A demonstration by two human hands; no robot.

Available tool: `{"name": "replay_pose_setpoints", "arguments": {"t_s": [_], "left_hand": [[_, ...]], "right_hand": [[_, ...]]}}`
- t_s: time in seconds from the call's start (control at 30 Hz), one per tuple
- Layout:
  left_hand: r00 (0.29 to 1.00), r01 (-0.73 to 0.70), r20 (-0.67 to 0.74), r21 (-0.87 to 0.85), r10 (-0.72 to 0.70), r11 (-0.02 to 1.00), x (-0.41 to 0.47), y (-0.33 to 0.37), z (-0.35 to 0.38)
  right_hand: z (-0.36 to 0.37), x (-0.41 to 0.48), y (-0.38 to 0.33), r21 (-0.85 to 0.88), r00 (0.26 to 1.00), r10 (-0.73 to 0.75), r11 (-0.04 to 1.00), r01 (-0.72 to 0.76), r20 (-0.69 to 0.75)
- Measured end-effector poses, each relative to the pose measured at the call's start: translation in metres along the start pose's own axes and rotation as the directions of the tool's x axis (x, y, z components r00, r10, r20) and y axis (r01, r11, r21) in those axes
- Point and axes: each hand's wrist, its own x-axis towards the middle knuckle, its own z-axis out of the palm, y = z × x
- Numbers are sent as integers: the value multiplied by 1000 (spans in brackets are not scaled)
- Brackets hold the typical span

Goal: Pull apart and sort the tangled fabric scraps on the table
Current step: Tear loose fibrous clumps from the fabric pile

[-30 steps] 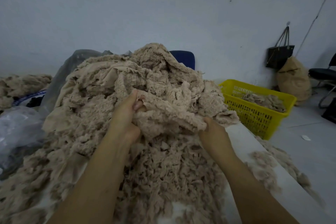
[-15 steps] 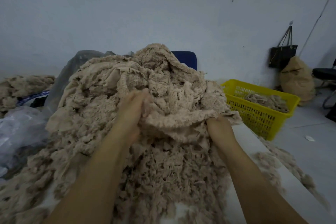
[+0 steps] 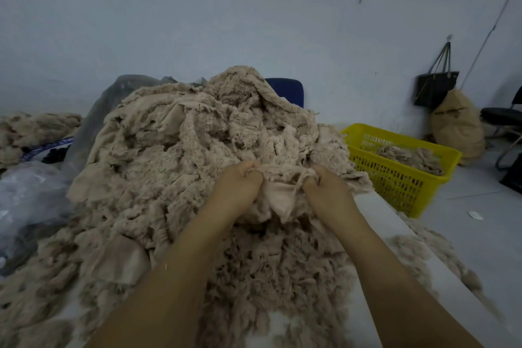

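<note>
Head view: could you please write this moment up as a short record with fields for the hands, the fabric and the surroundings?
left hand: grips one end of a beige scrap
right hand: grips the other end of it
fabric pile: large, tangled, beige, heaped on the white table
yellow basket: right of the table, with some scraps inside
background: black bag hanging on the wall

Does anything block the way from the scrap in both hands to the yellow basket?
Nothing visible. The left hand and right hand hold the scrap; only bare table edge separates it from the yellow basket.
</note>
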Motion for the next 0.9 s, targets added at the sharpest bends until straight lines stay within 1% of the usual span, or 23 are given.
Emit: {"name": "replay_pose_setpoints", "arguments": {"t_s": [0.1,0.17,0.23,0.3,0.37,0.47,0.53,0.6,0.63,0.67,0.7,0.77,0.83,0.87,0.9], "left_hand": [[993,116,1,-172,-118,978,1,-3,-6],[984,172,17,-296,-175,940,-1,-5,-10],[975,217,65,-475,-212,853,-2,-9,-14],[967,256,153,-584,-205,770,-3,-13,-17],[958,286,206,-672,-199,683,-3,-15,-21],[924,381,312,-764,-220,520,-4,-11,-29],[911,412,346,-780,-222,471,-6,-11,-33],[905,425,362,-785,-224,451,-7,-12,-37],[905,426,362,-779,-224,460,-8,-12,-39],[910,414,356,-768,-211,489,-7,-12,-42],[917,396,347,-750,-195,529,-6,-11,-43],[924,377,341,-722,-175,580,-5,-11,-45],[917,387,363,-718,-164,578,-6,-8,-45],[915,394,371,-724,-162,567,-6,-9,-45],[912,400,377,-728,-161,558,-6,-9,-44]], "right_hand": [[-2,-1,7,5,998,0,1000,0,-65],[-4,-1,12,22,996,20,1000,-18,-82],[-5,1,16,63,993,67,996,-61,-97],[-5,5,21,94,986,117,990,-106,-116],[-5,8,27,98,977,158,985,-144,-145],[-4,11,32,114,952,243,968,-225,-185],[-4,14,32,153,949,265,959,-240,-171],[-6,14,30,200,959,260,951,-235,-110],[-7,14,31,235,965,256,943,-237,-52],[-8,14,35,258,968,249,935,-241,3],[-11,11,37,246,966,252,934,-259,62],[-16,7,41,85,954,226,965,-247,198],[-22,4,38,-64,923,190,982,-179,334],[-24,5,34,-117,930,145,987,-111,337],[-26,5,27,-117,945,84,992,-49,316]]}}
